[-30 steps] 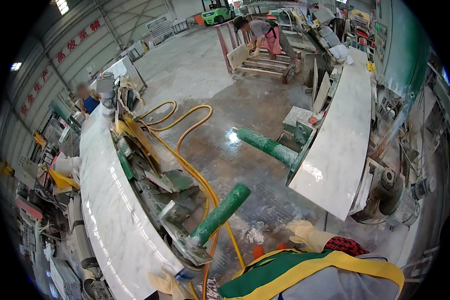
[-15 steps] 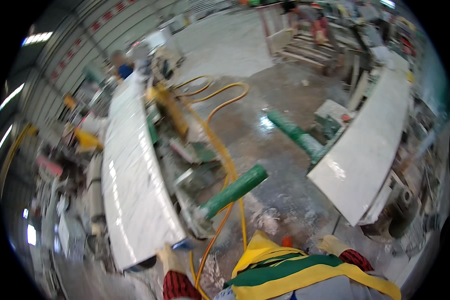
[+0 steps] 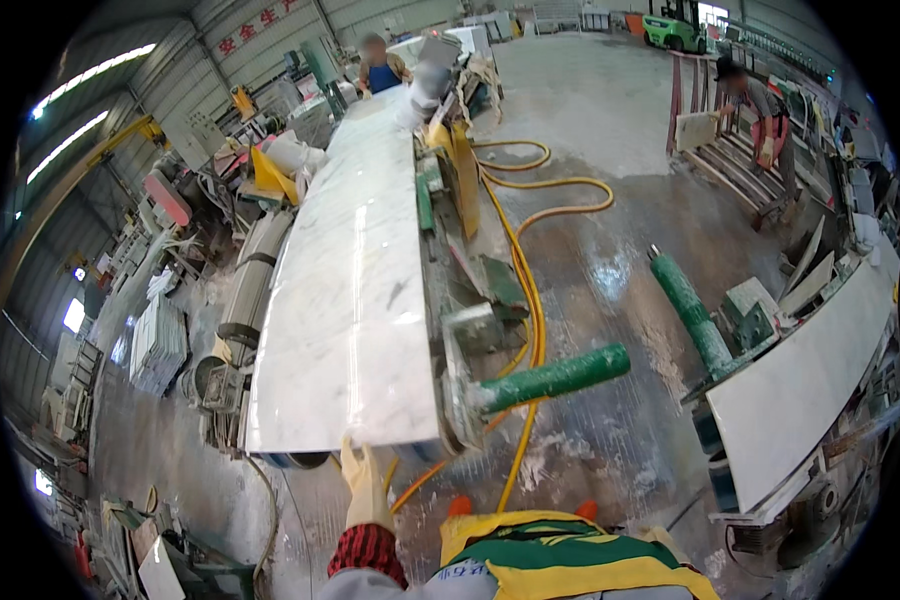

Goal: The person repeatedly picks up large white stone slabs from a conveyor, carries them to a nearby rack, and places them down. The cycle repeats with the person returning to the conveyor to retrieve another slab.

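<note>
Head view: slab point(image 3: 355, 300) is already laid flat, lengthwise on the left-side bench, running from just ahead of the wearer toward a co-worker point(image 3: 381, 76) at the far end. Left hand point(image 3: 364, 488), in a pale glove, has its fingertips at the slab's near edge; thumb hidden, so can't tell pinch from light touch. Right hand: can't make it out by the apron point(image 3: 590, 560), state unknown. Progress, my read: slab is placed and looks whole; can't judge what's left from this. Materials: slab is white stone, faint grey veining, glossy, long and thin with straight sides bent by the lens. Green cylinder point(image 3: 560, 378) beside it is caked with white residue. Second slab point(image 3: 805, 420), also pale, lies to the right, well apart. Hose point(image 3: 530, 300) is yellow-orange, looped. Floor point(image 3: 610, 440) looks wet, streaked white.
</note>
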Demonstrator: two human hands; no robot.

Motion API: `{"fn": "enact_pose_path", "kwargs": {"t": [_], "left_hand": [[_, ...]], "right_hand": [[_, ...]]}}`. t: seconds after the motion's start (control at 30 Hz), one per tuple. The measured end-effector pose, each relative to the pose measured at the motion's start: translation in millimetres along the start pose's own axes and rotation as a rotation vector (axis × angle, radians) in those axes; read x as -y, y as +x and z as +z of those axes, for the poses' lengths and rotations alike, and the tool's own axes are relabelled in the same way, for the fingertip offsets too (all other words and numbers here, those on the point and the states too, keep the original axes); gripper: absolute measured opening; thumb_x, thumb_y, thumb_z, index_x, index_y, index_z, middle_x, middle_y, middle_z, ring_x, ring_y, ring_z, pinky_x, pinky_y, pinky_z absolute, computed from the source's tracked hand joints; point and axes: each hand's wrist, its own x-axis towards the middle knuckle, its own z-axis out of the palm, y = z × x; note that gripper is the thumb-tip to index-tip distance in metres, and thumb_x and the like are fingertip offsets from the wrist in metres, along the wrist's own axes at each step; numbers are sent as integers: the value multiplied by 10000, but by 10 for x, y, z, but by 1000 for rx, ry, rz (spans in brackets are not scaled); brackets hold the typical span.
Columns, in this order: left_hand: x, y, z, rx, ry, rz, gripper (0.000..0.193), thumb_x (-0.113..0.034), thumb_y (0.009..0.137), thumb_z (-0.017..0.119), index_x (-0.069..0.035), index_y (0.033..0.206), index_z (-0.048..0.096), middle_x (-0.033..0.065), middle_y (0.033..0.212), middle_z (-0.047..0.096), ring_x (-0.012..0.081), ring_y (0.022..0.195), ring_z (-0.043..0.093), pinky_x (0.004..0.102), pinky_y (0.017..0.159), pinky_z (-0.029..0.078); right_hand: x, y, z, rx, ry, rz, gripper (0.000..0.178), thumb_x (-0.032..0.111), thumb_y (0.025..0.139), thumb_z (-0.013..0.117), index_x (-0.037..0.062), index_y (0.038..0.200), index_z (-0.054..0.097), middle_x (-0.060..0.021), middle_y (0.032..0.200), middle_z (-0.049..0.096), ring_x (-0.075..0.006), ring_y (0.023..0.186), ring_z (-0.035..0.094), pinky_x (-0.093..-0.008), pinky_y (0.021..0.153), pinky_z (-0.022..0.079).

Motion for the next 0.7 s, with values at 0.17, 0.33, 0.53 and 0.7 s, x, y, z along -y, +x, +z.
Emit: {"fn": "enact_pose_path", "kwargs": {"t": [0.17,0.33,0.53,0.7], "left_hand": [[874,789,-896,-34,268,460,445,-85,883,648,-76,1320,569,196,832,658,427,769,641,527,667,493],[800,1242,-1441,199,549,689,601,-17,743,672,-57,1333,566,175,862,675,423,788,637,516,697,500],[795,1678,-1708,209,574,749,658,-58,720,704,-61,1361,553,156,1202,652,370,1117,606,492,982,464],[1041,2020,-1448,283,512,914,797,-104,611,776,-60,1370,534,179,1396,524,369,1319,484,501,1122,382]], "right_hand": [[795,294,243,-20,-526,-370,369,216,1036,494,64,1364,572,-163,1370,627,-282,1266,594,-382,1091,471],[2110,925,927,-75,-694,-661,372,264,1014,541,113,1346,614,-126,1366,643,-273,1234,623,-383,1054,503],[4260,312,1787,296,318,-409,606,310,989,658,8,1481,473,-103,1451,598,-246,1343,551,-364,1125,439],[4931,-182,1994,335,687,-282,516,243,1032,624,-14,1453,469,-213,1467,548,-320,1351,537,-409,1147,441]]}}
